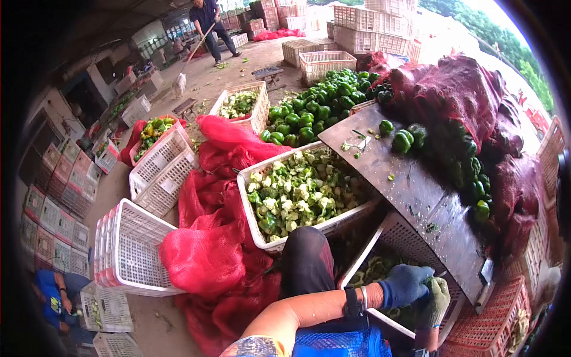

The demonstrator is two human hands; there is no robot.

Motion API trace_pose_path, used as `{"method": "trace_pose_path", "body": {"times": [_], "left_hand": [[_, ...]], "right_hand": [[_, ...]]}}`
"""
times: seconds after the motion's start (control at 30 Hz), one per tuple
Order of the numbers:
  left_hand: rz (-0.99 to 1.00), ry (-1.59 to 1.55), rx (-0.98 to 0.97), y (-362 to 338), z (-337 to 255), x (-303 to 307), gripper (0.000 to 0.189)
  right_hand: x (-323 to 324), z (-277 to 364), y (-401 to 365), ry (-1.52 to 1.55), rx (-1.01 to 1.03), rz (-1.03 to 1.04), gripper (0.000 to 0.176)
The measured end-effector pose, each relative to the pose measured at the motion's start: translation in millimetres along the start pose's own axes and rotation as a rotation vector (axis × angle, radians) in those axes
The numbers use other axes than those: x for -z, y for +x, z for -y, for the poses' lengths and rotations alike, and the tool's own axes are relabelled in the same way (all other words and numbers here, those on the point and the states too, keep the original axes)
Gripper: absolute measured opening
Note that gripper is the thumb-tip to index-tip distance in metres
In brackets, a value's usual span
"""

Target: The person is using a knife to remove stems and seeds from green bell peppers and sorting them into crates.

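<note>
- Left hand (405, 285), in a blue glove, meets the right hand (435, 301), in a grey-green glove. Dark band and pale band on the left wrist.
- Grip: fingers of both hands bunched close together. A green piece (429, 281) shows between the gloves; too small to make out, and cannot tell which hand, if either, grips it.
- Hands sit over a pale crate (409, 235) at the person's lower right; green scraps (376, 271) lie inside it.
- Sloping board (410, 172) just beyond that crate. On it: a few green peppers (402, 141), loose scraps, and a knife (486, 271) at the near right edge.
- Dark red mesh sack (446, 89) on the far side of the board, more green peppers spilling beside it.
- White crate (245, 205) ahead of the knee, filled with pale green trimmings (303, 193).
- Large heap of green peppers (321, 107) behind that crate.
- Bright red netting (205, 256) bunched to the left, against a tipped white basket (135, 250).
- Red crate (491, 321) near the right hand.
- Far back: a person (205, 27) standing with a long-handled tool. Lower left: another person (53, 297), beside a crate.
</note>
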State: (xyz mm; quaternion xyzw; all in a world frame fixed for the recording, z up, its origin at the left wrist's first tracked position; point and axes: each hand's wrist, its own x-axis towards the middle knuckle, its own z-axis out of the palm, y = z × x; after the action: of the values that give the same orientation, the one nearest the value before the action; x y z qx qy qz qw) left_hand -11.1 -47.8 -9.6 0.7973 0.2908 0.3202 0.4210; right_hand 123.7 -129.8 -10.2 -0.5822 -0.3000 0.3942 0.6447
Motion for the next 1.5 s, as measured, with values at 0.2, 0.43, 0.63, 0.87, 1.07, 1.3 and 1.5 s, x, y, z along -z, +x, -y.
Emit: {"method": "trace_pose_path", "body": {"times": [0.2, 0.43, 0.63, 0.87, 1.07, 1.3, 1.5], "left_hand": [[-0.094, -0.33, 0.026, -2, 21, 14, 0.026], [-0.393, 0.262, 0.182, 9, 34, 158, 0.034], [-0.756, -0.636, 0.238, 24, 85, 282, 0.019], [-0.487, -1.134, 0.628, 76, 69, 153, 0.027], [-0.357, -0.861, 0.64, 105, 75, 152, 0.043], [-0.367, -0.794, 0.686, 113, 76, 141, 0.046], [-0.429, -0.731, 0.686, 103, 74, 129, 0.048]], "right_hand": [[-13, 11, 1, 0.161, -0.209, 0.084, 0.009], [37, 9, 35, -0.719, 0.017, 0.066, 0.033], [-5, 19, 111, -0.693, 0.067, 0.054, 0.049], [-147, 9, 313, -1.008, 0.795, 0.144, 0.066], [-267, 19, 421, -1.338, 0.491, 0.169, 0.067], [-261, -1, 445, -1.221, 0.345, 0.198, 0.058], [-163, -17, 357, -0.104, 0.048, 0.378, 0.059]]}}
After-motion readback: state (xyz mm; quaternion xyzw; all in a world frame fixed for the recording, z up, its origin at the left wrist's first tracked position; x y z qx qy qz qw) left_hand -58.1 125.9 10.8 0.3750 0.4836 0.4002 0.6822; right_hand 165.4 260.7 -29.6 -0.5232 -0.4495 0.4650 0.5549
